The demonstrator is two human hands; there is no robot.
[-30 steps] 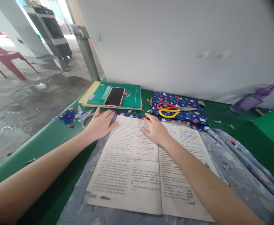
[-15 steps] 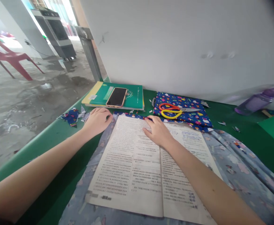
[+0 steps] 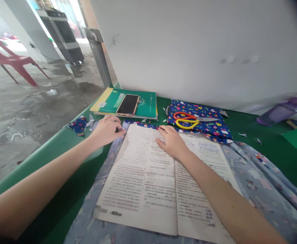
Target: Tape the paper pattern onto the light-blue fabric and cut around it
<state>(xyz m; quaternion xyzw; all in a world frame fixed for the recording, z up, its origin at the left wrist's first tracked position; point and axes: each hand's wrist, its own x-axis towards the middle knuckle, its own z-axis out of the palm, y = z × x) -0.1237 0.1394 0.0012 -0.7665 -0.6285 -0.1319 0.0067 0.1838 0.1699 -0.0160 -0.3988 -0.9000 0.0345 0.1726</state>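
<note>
Printed paper sheets [image 3: 135, 176], opened flat with a fold down the middle, lie on the pale underside of a patterned cloth [image 3: 257, 183]. The cloth's blue printed side shows in a narrow folded strip along the paper's top edge. My right hand [image 3: 172, 142] rests on the paper, fingers stretched to that strip and thumb spread away. At the upper left corner of the cloth is my left hand [image 3: 107, 130]. Its fingers are bent, with a gap between them and the thumb; nothing shows held. Scissors [image 3: 189, 121] with red and yellow handles lie on a folded blue patterned cloth [image 3: 212, 132] beyond my right hand.
A phone [image 3: 128, 104] rests on green books [image 3: 147, 105] at the back of the green table [image 3: 270, 144]. Cloth scraps [image 3: 78, 125] lie by my left hand. A purple bottle [image 3: 278, 113] leans against the white wall [image 3: 189, 51]. A red chair [image 3: 18, 62] stands far left.
My left thumb has stretched a little further from the fingers, toward the cloth's corner. My right hand keeps its place on the paper. The whole view has shifted slightly.
</note>
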